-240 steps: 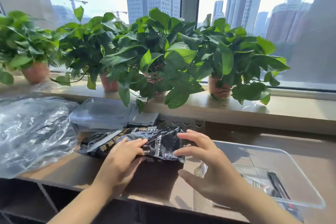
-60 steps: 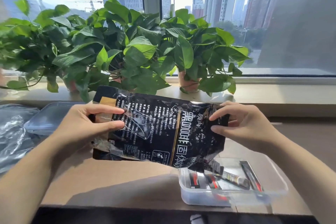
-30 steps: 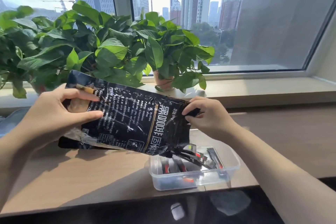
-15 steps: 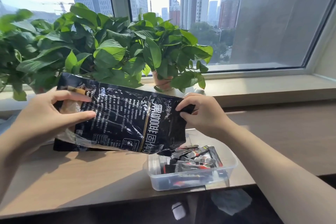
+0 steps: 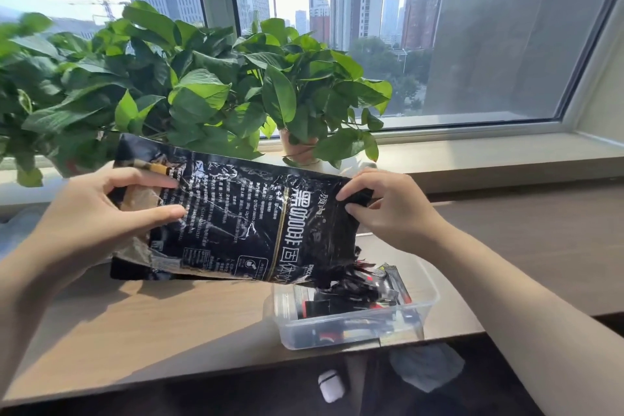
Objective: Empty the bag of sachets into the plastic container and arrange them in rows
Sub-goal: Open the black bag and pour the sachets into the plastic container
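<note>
Above my wooden table (image 5: 169,314) I hold the glossy black bag (image 5: 243,223), crinkled, white-lettered, gold-striped, mouth tipped toward five o'clock. My left hand (image 5: 101,213) grips its bottom end; my right hand (image 5: 385,209) pinches its top corner. Below the mouth, the clear plastic container (image 5: 429,297) holds jumbled black-and-red sachets (image 5: 354,297).

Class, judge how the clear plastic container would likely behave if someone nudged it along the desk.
The plastic container looks thin-walled, so probably light and easily slid. It sits near the desk edge, so a nudge might drop it. Low and wide, it seems unlikely to tip.
</note>
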`<action>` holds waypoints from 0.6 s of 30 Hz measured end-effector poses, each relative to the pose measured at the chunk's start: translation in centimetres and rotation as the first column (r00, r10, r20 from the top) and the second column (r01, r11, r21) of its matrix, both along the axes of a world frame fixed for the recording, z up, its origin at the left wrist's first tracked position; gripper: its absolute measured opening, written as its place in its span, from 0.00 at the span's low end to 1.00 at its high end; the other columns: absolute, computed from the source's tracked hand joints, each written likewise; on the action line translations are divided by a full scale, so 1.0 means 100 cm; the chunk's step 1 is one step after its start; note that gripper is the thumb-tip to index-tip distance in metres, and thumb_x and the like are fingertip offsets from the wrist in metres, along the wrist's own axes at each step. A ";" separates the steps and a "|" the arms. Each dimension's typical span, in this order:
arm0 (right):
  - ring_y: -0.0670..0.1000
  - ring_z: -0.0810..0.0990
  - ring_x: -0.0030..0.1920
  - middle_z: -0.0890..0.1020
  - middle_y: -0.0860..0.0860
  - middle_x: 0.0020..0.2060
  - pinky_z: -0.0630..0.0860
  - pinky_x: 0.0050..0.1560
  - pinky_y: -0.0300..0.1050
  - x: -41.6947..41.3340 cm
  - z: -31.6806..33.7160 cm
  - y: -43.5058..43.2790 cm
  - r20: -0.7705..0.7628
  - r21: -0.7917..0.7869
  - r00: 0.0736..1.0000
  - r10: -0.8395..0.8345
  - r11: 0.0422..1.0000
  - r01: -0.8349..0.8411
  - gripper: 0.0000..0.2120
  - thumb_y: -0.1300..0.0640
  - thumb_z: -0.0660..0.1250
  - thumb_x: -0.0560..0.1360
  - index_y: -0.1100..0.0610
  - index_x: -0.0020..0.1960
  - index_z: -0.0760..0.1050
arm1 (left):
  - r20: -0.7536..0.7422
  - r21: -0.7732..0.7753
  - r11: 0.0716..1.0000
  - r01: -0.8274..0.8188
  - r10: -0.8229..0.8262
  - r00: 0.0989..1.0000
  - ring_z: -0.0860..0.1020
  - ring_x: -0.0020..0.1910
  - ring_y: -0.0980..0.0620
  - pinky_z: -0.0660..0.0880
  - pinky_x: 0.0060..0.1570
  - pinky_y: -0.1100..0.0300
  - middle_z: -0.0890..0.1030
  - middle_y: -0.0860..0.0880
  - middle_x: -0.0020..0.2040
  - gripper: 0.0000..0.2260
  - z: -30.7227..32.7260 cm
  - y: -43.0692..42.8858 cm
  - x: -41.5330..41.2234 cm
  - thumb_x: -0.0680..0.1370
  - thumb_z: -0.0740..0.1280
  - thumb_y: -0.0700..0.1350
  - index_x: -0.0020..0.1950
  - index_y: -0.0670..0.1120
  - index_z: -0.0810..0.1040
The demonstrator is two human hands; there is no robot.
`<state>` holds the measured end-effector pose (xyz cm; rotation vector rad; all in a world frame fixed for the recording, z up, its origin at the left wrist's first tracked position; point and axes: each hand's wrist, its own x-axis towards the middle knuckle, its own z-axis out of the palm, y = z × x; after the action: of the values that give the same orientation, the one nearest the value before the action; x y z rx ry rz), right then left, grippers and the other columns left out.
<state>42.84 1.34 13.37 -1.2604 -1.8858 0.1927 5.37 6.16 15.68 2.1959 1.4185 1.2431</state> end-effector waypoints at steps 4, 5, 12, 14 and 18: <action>0.40 0.79 0.46 0.81 0.39 0.44 0.74 0.42 0.30 0.006 0.002 -0.004 0.035 -0.016 0.999 -0.009 1.000 0.010 0.11 0.67 0.74 0.72 0.52 0.48 0.85 | 0.015 -0.019 1.000 0.017 -0.017 1.000 0.80 0.46 0.59 0.74 0.46 0.63 0.81 0.63 0.49 0.20 0.000 0.002 0.004 0.65 0.81 0.52 0.55 0.52 0.85; 0.40 0.79 0.45 0.81 0.40 0.44 0.73 0.42 0.30 0.008 0.002 -0.004 0.023 -0.012 1.000 -0.013 1.000 0.014 0.11 0.67 0.74 0.72 0.52 0.48 0.85 | 0.021 -0.017 0.999 0.029 -0.028 0.999 0.81 0.48 0.56 0.75 0.48 0.60 0.82 0.62 0.50 0.21 0.000 0.001 0.005 0.64 0.80 0.54 0.55 0.54 0.85; 0.41 0.79 0.45 0.82 0.40 0.44 0.73 0.41 0.30 0.012 0.001 -0.007 -0.002 -0.006 1.000 0.001 1.000 -0.001 0.12 0.68 0.73 0.71 0.52 0.47 0.85 | 0.027 -0.076 0.997 0.003 -0.001 1.000 0.81 0.60 0.39 0.78 0.57 0.37 0.84 0.47 0.57 0.34 0.002 0.001 0.004 0.55 0.77 0.73 0.56 0.58 0.84; 0.42 0.79 0.45 0.82 0.40 0.44 0.73 0.41 0.31 0.011 0.001 -0.007 0.002 -0.015 1.000 0.000 1.000 0.000 0.13 0.68 0.74 0.71 0.51 0.47 0.85 | 0.025 -0.088 0.996 -0.012 0.014 1.000 0.81 0.60 0.38 0.77 0.57 0.37 0.83 0.47 0.58 0.35 0.002 0.002 0.003 0.54 0.77 0.73 0.56 0.58 0.83; 0.43 0.79 0.45 0.82 0.41 0.43 0.72 0.42 0.30 0.006 0.003 -0.006 0.006 0.004 1.000 0.001 1.000 -0.001 0.12 0.68 0.74 0.71 0.51 0.47 0.85 | 0.015 -0.087 0.995 -0.039 0.040 0.999 0.82 0.59 0.42 0.80 0.53 0.38 0.85 0.49 0.53 0.34 0.002 0.002 -0.004 0.56 0.76 0.74 0.56 0.58 0.83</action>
<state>43.40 0.75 13.66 -1.2579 -1.8911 0.1859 4.93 6.33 15.86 2.1055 1.4871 1.1868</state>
